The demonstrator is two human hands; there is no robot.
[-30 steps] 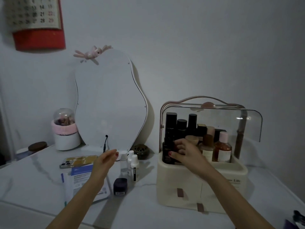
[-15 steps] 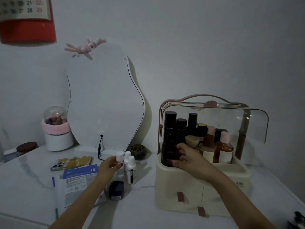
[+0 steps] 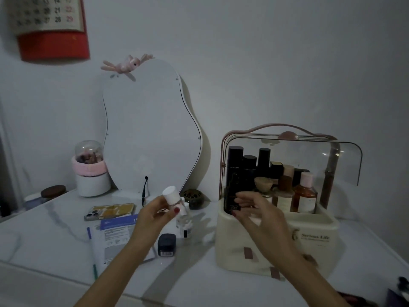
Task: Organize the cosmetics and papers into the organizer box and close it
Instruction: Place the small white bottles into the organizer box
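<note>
My left hand (image 3: 155, 214) pinches a small clear bottle with a white cap (image 3: 171, 196), lifted off the table and tilted. My right hand (image 3: 256, 214) hovers with relaxed fingers in front of the cream organizer box (image 3: 309, 242), holding nothing. The box's clear lid (image 3: 332, 156) is raised, and several dark and amber bottles (image 3: 235, 171) stand inside. On the table to the left lie papers (image 3: 117, 238), a dark small jar (image 3: 166, 244) and a white bottle (image 3: 185, 220).
A wavy mirror (image 3: 150, 129) leans on the wall behind the bottles. A phone (image 3: 110, 211) lies beside the papers, a pen (image 3: 93, 251) at their left edge. A domed pink-banded container (image 3: 90, 171) and a small round dark ornament (image 3: 192, 197) stand at the back.
My left hand has picked up the small white-capped bottle and raised it. My right hand has drawn back from the bottles inside the box toward the left hand.
</note>
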